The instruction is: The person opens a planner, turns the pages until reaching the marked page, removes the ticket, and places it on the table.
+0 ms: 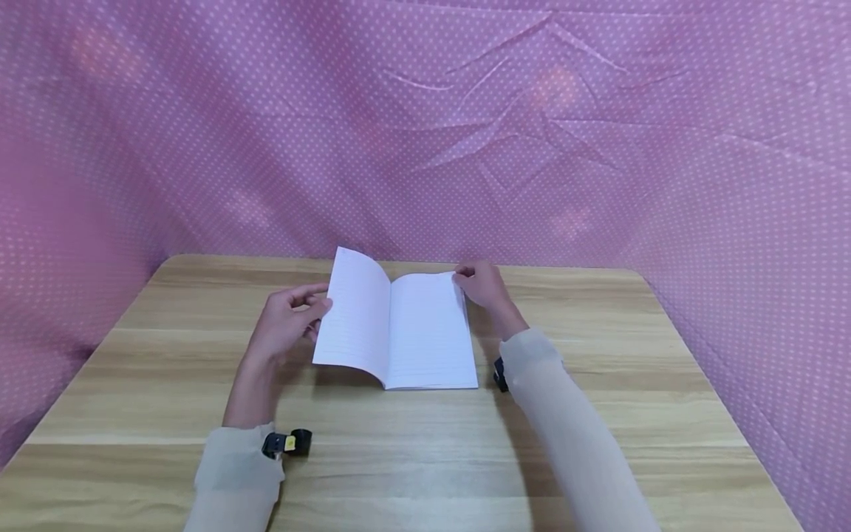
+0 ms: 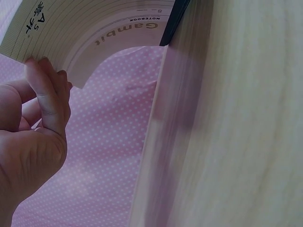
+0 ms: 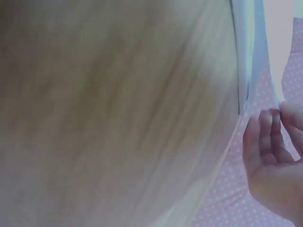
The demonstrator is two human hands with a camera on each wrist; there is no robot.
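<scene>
An open notebook (image 1: 432, 336) with faint ruled lines lies near the back of the table. Its left side (image 1: 355, 314) is lifted off the wood and curves up from the spine. My left hand (image 1: 284, 319) holds that side at its outer edge, thumb in front and fingers behind. In the left wrist view the lifted cover (image 2: 120, 30) shows "Gambit", "NOTEBOOK" and "A5" lettering. At the top right corner, my right hand (image 1: 484, 284) pinches a page (image 3: 279, 47) between thumb and fingertips; in the right wrist view the page rises from the pages below.
The light wood-grain table (image 1: 412, 458) has rounded back corners. A pink dotted cloth (image 1: 425, 148) hangs behind it and at both sides. Small black devices sit on the left wrist (image 1: 287, 443) and the right wrist (image 1: 501, 374).
</scene>
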